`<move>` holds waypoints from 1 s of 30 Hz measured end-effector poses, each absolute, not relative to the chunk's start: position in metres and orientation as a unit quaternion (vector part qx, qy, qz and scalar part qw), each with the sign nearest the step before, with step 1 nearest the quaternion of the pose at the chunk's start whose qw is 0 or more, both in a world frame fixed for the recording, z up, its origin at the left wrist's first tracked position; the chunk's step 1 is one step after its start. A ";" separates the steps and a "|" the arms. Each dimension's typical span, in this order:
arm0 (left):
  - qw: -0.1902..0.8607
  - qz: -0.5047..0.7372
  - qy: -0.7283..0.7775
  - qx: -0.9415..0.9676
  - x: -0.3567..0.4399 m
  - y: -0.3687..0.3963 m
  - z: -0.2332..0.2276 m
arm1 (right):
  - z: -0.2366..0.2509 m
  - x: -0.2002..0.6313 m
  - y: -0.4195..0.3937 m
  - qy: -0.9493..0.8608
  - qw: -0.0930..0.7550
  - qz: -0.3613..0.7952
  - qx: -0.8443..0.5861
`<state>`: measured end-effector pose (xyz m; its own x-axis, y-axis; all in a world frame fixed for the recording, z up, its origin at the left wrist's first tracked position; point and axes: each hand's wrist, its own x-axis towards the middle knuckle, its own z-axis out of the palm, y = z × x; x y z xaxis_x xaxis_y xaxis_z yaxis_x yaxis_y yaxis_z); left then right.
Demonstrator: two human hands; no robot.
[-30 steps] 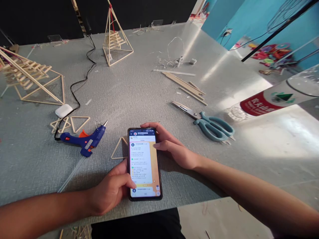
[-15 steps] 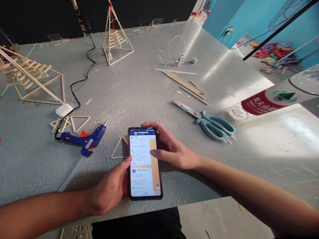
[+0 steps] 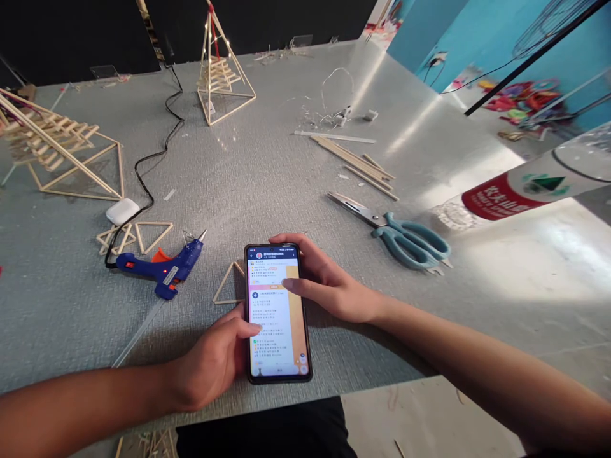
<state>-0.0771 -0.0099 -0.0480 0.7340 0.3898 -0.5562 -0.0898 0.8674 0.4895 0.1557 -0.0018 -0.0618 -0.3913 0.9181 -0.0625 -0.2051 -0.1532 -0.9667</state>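
Blue glue gun [image 3: 162, 267], teal scissors [image 3: 398, 235], stick pyramid [image 3: 222, 70], water bottle [image 3: 520, 184].

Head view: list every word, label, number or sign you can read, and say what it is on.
Bottle, red label: white Chinese characters and a green triangle logo, too blurred and skewed to read.
Phone, lit screen held between left hand and right hand: lines of chat text, too small to read.
Glue gun: small sticker, unreadable.
Nothing else carries text.

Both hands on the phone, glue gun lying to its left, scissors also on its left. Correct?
Not quite. The head view shows the scissors on the right of the phone, not the left. The rest holds: left hand and right hand are on the phone, and the glue gun lies to its left.
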 end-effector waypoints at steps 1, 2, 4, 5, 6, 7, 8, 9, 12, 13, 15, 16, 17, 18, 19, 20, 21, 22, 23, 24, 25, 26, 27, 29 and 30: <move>0.902 0.128 0.345 0.223 -0.078 -0.010 -0.048 | -0.062 0.156 -0.002 -0.498 0.420 0.668 -0.360; 0.900 0.126 0.351 0.224 -0.079 -0.010 -0.049 | -0.062 0.156 -0.002 -0.498 0.420 0.666 -0.362; 0.898 0.125 0.358 0.224 -0.079 -0.009 -0.050 | -0.061 0.156 -0.001 -0.497 0.424 0.661 -0.369; 0.898 0.125 0.359 0.224 -0.079 -0.008 -0.050 | -0.060 0.156 -0.001 -0.494 0.426 0.658 -0.376; 0.897 0.124 0.360 0.224 -0.078 -0.008 -0.050 | -0.059 0.156 -0.001 -0.490 0.428 0.655 -0.384; 0.897 0.123 0.360 0.225 -0.078 -0.008 -0.049 | -0.059 0.155 0.000 -0.486 0.428 0.652 -0.395; 0.896 0.122 0.360 0.228 -0.077 -0.007 -0.049 | -0.058 0.155 0.000 -0.481 0.427 0.648 -0.407; 0.895 0.121 0.361 0.231 -0.077 -0.007 -0.048 | -0.057 0.155 0.000 -0.477 0.425 0.647 -0.417; 0.893 0.116 0.366 0.236 -0.077 -0.008 -0.047 | -0.055 0.154 -0.001 -0.462 0.421 0.650 -0.433; 0.893 0.116 0.366 0.236 -0.077 -0.008 -0.047 | -0.055 0.154 -0.001 -0.456 0.421 0.653 -0.434; 0.894 0.118 0.363 0.237 -0.077 -0.008 -0.048 | -0.055 0.153 -0.001 -0.448 0.423 0.659 -0.431; 0.894 0.119 0.360 0.237 -0.078 -0.008 -0.048 | -0.055 0.154 -0.001 -0.446 0.425 0.662 -0.427; 0.895 0.120 0.359 0.236 -0.078 -0.008 -0.049 | -0.055 0.154 -0.001 -0.448 0.426 0.665 -0.420; 0.895 0.122 0.358 0.235 -0.077 -0.008 -0.049 | -0.055 0.154 -0.002 -0.452 0.427 0.668 -0.409; 0.895 0.124 0.359 0.234 -0.077 -0.008 -0.048 | -0.056 0.155 -0.002 -0.458 0.427 0.672 -0.396; 0.895 0.125 0.361 0.231 -0.077 -0.008 -0.048 | -0.056 0.155 -0.002 -0.465 0.427 0.674 -0.383; 0.894 0.126 0.363 0.229 -0.076 -0.008 -0.047 | -0.057 0.156 -0.002 -0.474 0.426 0.675 -0.371; 0.894 0.129 0.365 0.227 -0.076 -0.008 -0.046 | -0.057 0.156 -0.002 -0.484 0.424 0.674 -0.362; 0.893 0.131 0.367 0.226 -0.076 -0.008 -0.046 | -0.058 0.156 -0.002 -0.494 0.423 0.670 -0.357; 0.892 0.131 0.370 0.226 -0.076 -0.008 -0.045 | -0.059 0.156 -0.002 -0.503 0.422 0.665 -0.355; 0.891 0.131 0.371 0.226 -0.076 -0.009 -0.045 | -0.059 0.156 -0.002 -0.511 0.422 0.659 -0.355; 0.890 0.130 0.372 0.229 -0.076 -0.009 -0.045 | -0.059 0.155 -0.002 -0.514 0.423 0.655 -0.357; 0.889 0.129 0.374 0.233 -0.076 -0.009 -0.046 | -0.059 0.155 -0.002 -0.513 0.425 0.653 -0.361; 0.888 0.122 0.372 0.242 -0.077 -0.009 -0.047 | -0.057 0.154 -0.001 -0.498 0.430 0.650 -0.380; 0.888 0.119 0.370 0.247 -0.077 -0.009 -0.048 | -0.056 0.153 0.000 -0.487 0.432 0.648 -0.395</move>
